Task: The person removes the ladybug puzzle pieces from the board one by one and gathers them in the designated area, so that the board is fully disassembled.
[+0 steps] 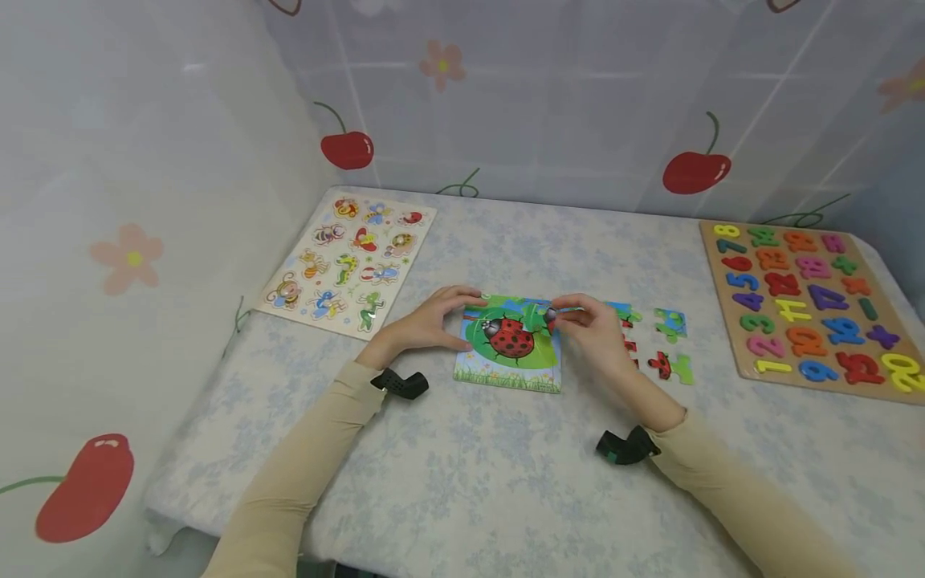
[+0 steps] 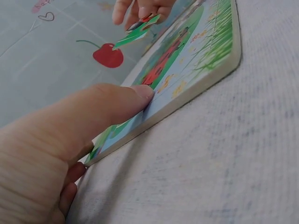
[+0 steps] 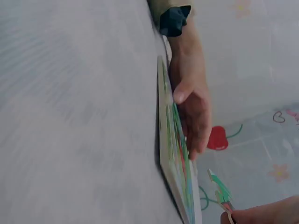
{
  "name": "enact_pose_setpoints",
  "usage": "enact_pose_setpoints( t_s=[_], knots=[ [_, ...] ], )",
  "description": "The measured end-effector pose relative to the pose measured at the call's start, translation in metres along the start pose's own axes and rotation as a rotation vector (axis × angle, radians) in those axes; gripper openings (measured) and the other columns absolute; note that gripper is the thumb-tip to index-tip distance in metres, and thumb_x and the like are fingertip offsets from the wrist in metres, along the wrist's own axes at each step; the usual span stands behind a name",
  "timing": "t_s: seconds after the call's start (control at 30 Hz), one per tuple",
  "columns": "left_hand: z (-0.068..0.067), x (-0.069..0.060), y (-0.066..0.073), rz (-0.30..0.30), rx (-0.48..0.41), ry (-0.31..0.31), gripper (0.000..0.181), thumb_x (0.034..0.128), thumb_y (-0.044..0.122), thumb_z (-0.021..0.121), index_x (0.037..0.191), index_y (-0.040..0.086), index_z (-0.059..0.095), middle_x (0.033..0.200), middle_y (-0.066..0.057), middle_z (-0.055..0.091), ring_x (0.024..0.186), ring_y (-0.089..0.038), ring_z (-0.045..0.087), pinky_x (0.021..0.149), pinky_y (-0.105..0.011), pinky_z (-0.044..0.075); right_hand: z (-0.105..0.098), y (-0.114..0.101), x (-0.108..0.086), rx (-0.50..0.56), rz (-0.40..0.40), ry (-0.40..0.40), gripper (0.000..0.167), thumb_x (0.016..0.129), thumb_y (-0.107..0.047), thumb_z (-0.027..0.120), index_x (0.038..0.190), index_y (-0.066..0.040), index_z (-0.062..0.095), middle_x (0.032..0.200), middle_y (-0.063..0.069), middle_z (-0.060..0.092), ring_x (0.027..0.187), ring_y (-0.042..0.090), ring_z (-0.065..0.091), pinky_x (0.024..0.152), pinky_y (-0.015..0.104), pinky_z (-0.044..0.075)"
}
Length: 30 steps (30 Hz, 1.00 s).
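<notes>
A ladybug jigsaw board (image 1: 499,379) lies on the table with its picture partly covered by my hands. My left hand (image 1: 428,319) rests at its left side, the thumb (image 2: 126,99) on the board's surface and the fingers along the left edge. Over the board's right part, my right hand (image 1: 596,333) pinches a green puzzle piece (image 2: 138,35) bearing a bit of red and black. In the left wrist view that piece is tilted and raised above the board. Loose puzzle pieces (image 1: 672,323) lie to the right, some partly hidden behind my right hand.
An insect peg puzzle (image 1: 303,269) lies at the back left. At the right lies a wooden number board (image 1: 730,321) with coloured numerals. A patterned cloth (image 1: 462,474) covers the table, and a curtain with cherries (image 1: 697,172) hangs along the back.
</notes>
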<state>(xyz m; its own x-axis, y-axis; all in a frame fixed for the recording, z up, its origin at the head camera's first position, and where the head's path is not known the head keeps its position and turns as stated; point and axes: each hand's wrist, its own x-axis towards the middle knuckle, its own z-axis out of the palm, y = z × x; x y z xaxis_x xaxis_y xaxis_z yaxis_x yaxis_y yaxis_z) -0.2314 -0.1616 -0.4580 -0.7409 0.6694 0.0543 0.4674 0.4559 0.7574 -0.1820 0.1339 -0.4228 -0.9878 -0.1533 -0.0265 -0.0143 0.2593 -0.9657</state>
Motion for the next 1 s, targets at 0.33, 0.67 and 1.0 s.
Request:
enact_pose_setpoints(
  t_s=[0.33, 0.67, 1.0],
  knots=[
    [-0.002, -0.002, 0.002, 0.003, -0.008, 0.008, 0.071, 0.0747, 0.021, 0.082, 0.138, 0.013, 0.050, 0.150, -0.008, 0.034, 0.142, -0.028, 0.023, 0.116, -0.054, 0.019, -0.049, 0.010, -0.023, -0.238, -0.021, -0.053, 0.037, 0.090, 0.003, 0.060, 0.127, 0.005, 0.056, 0.117, 0.027, 0.060, 0.083, -0.007, 0.061, 0.070, 0.016, 0.053],
    [0.001, -0.001, 0.003, 0.011, -0.021, 0.002, 0.070, 0.0754, 0.021, 0.081, 0.138, 0.011, 0.050, 0.150, -0.009, 0.034, 0.141, -0.029, 0.024, 0.115, -0.055, 0.019, -0.047, 0.014, -0.025, -0.338, -0.081, -0.050, 0.040, 0.088, 0.002, 0.063, 0.127, 0.007, 0.055, 0.112, 0.028, 0.064, 0.100, 0.039, 0.062, 0.066, 0.015, 0.051],
    [0.000, -0.001, 0.003, 0.000, -0.029, 0.006, 0.070, 0.0745, 0.021, 0.082, 0.137, 0.012, 0.052, 0.150, -0.006, 0.035, 0.140, -0.027, 0.025, 0.115, -0.053, 0.020, -0.051, 0.006, -0.025, -0.396, -0.075, -0.027, 0.036, 0.092, -0.008, 0.061, 0.126, 0.004, 0.057, 0.111, 0.025, 0.066, 0.100, 0.034, 0.062, 0.075, 0.010, 0.046]
  ],
)
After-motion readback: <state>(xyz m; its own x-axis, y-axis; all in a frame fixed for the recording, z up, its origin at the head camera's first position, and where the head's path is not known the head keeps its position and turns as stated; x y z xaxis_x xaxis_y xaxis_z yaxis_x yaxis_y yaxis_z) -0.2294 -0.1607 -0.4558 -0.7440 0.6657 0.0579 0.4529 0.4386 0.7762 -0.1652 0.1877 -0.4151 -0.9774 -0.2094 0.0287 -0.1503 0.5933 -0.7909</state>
